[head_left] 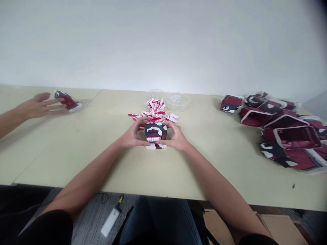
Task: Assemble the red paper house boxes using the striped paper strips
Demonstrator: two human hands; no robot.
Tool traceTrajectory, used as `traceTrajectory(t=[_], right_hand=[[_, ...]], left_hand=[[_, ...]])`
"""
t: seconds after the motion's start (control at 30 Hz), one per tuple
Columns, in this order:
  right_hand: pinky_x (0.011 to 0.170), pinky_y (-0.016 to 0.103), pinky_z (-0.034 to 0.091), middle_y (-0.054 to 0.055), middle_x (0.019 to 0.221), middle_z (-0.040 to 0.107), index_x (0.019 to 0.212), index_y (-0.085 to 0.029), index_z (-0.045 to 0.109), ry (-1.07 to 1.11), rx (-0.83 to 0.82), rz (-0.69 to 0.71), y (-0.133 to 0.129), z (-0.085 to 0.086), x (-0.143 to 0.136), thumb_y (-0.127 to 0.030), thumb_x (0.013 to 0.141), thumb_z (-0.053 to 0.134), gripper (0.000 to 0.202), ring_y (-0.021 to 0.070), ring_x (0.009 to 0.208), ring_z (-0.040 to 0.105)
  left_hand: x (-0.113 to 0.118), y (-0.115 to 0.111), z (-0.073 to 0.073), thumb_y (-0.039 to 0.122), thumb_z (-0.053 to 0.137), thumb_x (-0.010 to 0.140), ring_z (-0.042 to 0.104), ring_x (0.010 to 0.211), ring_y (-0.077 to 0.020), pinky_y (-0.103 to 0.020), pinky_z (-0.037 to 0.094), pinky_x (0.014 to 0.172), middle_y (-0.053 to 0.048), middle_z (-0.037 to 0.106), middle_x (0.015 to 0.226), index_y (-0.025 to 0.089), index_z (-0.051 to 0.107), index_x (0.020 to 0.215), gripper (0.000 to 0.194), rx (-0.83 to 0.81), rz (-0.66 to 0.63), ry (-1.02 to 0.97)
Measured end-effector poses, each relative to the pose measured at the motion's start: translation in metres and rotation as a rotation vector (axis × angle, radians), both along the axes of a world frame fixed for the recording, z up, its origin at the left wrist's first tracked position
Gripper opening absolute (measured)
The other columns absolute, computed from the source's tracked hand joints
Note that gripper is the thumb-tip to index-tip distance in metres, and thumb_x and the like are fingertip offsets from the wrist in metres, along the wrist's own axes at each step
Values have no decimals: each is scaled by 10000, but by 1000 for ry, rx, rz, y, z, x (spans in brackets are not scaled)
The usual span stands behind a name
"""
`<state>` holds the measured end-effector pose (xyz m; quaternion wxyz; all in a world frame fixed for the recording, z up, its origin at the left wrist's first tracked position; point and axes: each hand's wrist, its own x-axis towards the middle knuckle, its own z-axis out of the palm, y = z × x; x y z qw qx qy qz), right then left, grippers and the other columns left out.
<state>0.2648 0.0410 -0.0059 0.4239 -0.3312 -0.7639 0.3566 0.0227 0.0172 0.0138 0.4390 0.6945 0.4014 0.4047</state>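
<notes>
Between my two hands is a small model house (pixel 156 131) with a dark roof, white snow-like trim and a red-and-white striped piece on its front. It stands at the middle of the table. My left hand (pixel 135 133) grips its left side, thumb low at the front. On its right side my right hand (pixel 175 135) holds it with thumb and fingers. Just behind lies a loose pile of red-and-white striped pieces (pixel 155 114), partly hidden by the house and my fingers.
Two clear plastic bowls (pixel 178 101) stand behind the striped pieces. Several dark red houses (pixel 283 126) crowd the right side, some showing hollow undersides. At the far left another person's hand (pixel 42 106) reaches beside a house (pixel 68 102). A white power bank (pixel 110 222) lies below the table.
</notes>
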Motion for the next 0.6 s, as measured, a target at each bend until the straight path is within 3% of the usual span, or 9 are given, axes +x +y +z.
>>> traceTrajectory(t=[0.23,0.6], right_hand=[[971,455,441,101,1203,662,1196,-208,572,-21,0,-53,10,-5,9,-627,592,832,779,279,1052,618],[1031,494,426,84,1283,644,1244,-241,612,-51,-19,-37,10,-4,11,-607,580,858,797,318,1141,601]], left_hand=[[-2,3,-1,522,898,540,604,1152,-285,-418,468,1026,-117,679,1196,184,657,1162,747,-18,148,175],[4,-1,3,565,861,571,614,1159,-289,-434,434,1064,-85,703,1191,200,687,1116,679,-30,214,233]])
